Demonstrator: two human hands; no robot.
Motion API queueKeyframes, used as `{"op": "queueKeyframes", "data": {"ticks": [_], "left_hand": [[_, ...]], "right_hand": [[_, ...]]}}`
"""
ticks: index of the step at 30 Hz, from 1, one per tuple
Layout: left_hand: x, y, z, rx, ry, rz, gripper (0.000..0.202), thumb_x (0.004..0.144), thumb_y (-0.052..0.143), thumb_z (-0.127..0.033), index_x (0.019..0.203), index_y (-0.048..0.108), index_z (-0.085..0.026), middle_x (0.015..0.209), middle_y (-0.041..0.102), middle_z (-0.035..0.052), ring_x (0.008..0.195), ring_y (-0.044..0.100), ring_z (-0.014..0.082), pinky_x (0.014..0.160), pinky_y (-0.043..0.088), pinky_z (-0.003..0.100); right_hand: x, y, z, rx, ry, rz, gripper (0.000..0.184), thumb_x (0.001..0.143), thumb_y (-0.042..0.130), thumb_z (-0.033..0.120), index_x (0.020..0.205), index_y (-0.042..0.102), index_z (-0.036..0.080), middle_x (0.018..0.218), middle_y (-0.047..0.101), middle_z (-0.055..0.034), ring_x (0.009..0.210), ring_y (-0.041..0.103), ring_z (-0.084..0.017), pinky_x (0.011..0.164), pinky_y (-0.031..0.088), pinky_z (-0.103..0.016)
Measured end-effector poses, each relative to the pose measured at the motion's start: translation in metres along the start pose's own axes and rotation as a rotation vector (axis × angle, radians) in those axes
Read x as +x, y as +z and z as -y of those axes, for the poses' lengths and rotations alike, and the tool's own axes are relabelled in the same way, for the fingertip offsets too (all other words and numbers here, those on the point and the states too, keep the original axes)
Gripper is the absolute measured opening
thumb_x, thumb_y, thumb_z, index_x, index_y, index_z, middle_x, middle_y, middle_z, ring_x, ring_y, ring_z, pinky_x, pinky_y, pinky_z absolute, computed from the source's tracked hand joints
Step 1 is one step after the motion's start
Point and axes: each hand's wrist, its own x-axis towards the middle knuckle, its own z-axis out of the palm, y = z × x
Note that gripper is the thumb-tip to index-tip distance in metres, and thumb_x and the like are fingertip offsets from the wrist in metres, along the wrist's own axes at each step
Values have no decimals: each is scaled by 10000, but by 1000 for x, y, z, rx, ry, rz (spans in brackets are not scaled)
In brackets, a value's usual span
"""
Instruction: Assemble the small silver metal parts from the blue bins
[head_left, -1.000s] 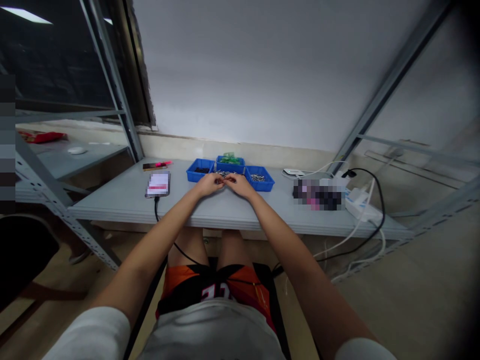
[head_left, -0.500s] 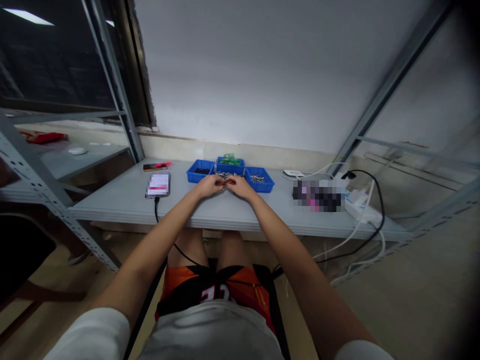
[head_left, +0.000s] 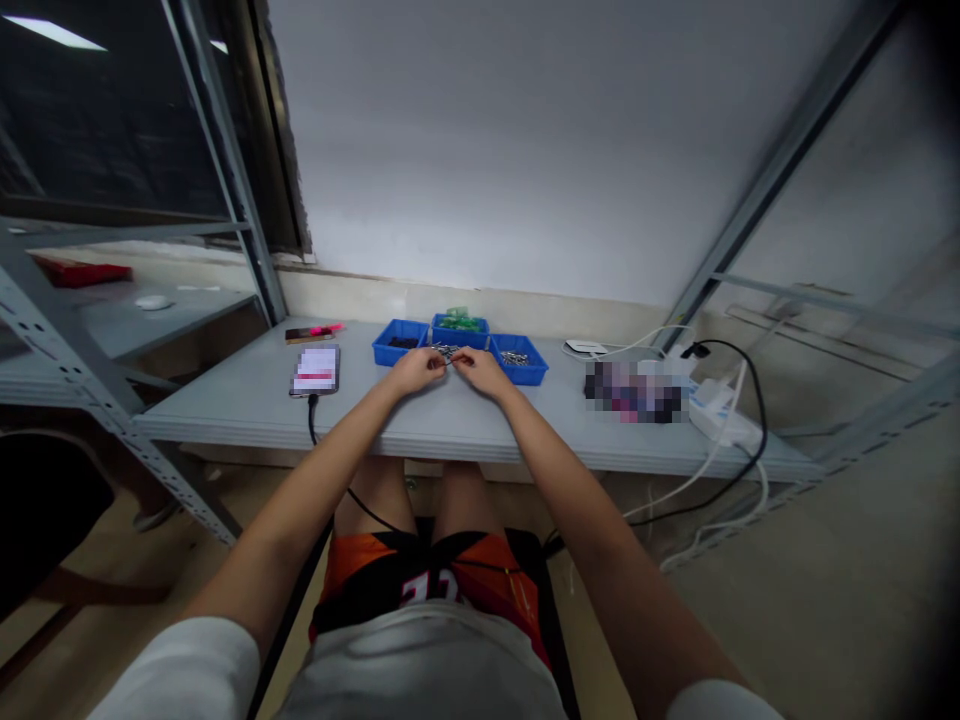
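My left hand (head_left: 422, 369) and my right hand (head_left: 478, 369) meet above the front of the grey shelf top (head_left: 450, 425). The fingers of both are pinched together, and whatever small piece lies between them is too tiny to name. Just behind my hands, small shiny metal parts (head_left: 447, 351) show in a middle spot, partly covered by my fingers. To the left is a blue bin (head_left: 384, 353) of dark pieces. A second blue bin (head_left: 531, 375), on the right, holds silvery metal parts. At the back, another blue bin (head_left: 481, 327) contains green pieces (head_left: 459, 319).
A phone (head_left: 316, 371) on a black cable lies left, with a pink-and-dark item (head_left: 319, 331) behind it. On the right are a blurred-out object (head_left: 634, 392), a white power strip (head_left: 724, 415) with cables, and a white flat device (head_left: 586, 347). Metal posts (head_left: 217, 130) flank the shelf.
My fingertips have moved slightly apart, showing more of the metal parts behind them. The bins and other objects stay where they were.
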Motion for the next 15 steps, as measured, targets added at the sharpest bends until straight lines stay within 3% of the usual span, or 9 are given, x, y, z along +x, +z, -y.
{"op": "queueKeyframes", "data": {"ticks": [5,9,15], "left_hand": [[1,-1,-2,25,19,-88,212,767,556,-260,860,700,-134,839,688,62,728,587,163,681,446,256],[1,1,-2,10,56,-51,218,783,565,-266,893,705,-139,850,694,59,739,593,161,693,455,254],[1,3,1,-12,113,-30,230,830,560,-281,937,710,-143,874,701,64,776,608,165,715,456,258]], "right_hand": [[-1,1,-3,-19,21,64,161,816,552,205,904,679,161,848,681,-39,754,585,-149,747,433,-271],[-3,4,-3,-21,17,149,151,825,553,234,883,666,153,792,656,-24,710,546,-139,721,407,-259],[-4,7,-1,-61,-5,170,167,844,518,239,885,656,155,753,622,-13,686,514,-136,709,385,-257]]}}
